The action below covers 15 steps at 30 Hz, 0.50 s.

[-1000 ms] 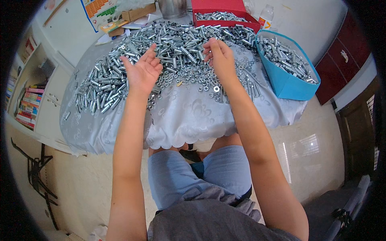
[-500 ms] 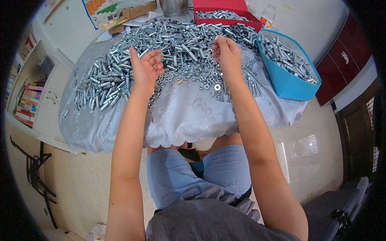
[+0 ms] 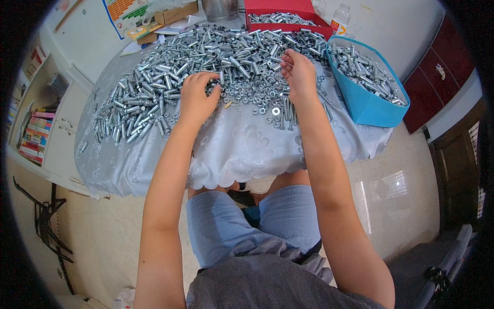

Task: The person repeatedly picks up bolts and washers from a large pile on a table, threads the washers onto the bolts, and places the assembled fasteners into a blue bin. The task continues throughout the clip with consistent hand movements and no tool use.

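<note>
My left hand [image 3: 198, 98] is palm down over the near edge of the pile, thumb and fingers apart and curved. Its fingertips are beside a small metal sleeve [image 3: 222, 78]; I cannot tell whether they touch it. Farther right, my right hand [image 3: 300, 77] is raised over the hardware with its fingers curled together. A shiny metal piece lies by those fingertips, but what they hold is too small to make out. Silvery tubular sleeves [image 3: 167, 77] are heaped across the table. Loose nuts and washers [image 3: 247, 95] lie between my hands, and long bolts [image 3: 289, 116] lie below my right wrist.
A blue fabric bin [image 3: 378, 110] full of bolts stands on the right. At the back are a red box [image 3: 280, 6] of metal parts, a clear bottle [image 3: 340, 20], a metal pot [image 3: 220, 9] and a cardboard box [image 3: 176, 14]. A silvery cloth [image 3: 242, 149] covers the table.
My left hand has turned from palm up to palm down and shifted right, toward the sleeve. My right hand has moved slightly right and rolled, its fingers still curled.
</note>
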Each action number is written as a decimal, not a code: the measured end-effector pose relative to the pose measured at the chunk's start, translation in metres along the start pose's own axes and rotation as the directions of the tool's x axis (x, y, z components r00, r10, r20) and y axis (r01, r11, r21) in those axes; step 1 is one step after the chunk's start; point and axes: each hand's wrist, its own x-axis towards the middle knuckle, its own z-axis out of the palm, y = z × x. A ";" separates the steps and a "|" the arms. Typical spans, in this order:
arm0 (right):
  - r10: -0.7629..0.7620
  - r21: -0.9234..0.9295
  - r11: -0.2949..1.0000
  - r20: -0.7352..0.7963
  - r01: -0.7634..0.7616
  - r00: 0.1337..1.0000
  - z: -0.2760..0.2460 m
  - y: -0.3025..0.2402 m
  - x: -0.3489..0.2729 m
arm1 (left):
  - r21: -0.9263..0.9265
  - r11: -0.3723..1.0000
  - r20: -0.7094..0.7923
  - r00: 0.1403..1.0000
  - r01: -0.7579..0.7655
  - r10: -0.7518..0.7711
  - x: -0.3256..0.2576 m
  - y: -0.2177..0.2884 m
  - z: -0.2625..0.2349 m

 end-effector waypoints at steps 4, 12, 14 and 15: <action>0.003 -0.039 0.999 -0.005 -0.003 1.000 -0.003 0.004 0.005 | 0.049 0.998 0.071 0.996 0.044 -0.048 -0.002 -0.003 -0.001; -0.111 -0.277 0.956 -0.049 0.093 0.993 -0.009 0.017 0.019 | 0.109 0.994 0.106 0.994 0.002 -0.014 -0.004 -0.002 -0.002; -0.126 -0.329 0.938 -0.031 0.109 0.991 -0.010 0.021 0.022 | 0.115 0.993 0.089 0.996 -0.015 0.005 -0.004 -0.005 -0.001; -0.142 -0.354 0.926 -0.012 0.129 0.990 -0.010 0.023 0.024 | 0.105 0.994 0.106 0.994 0.001 -0.012 -0.004 -0.005 -0.002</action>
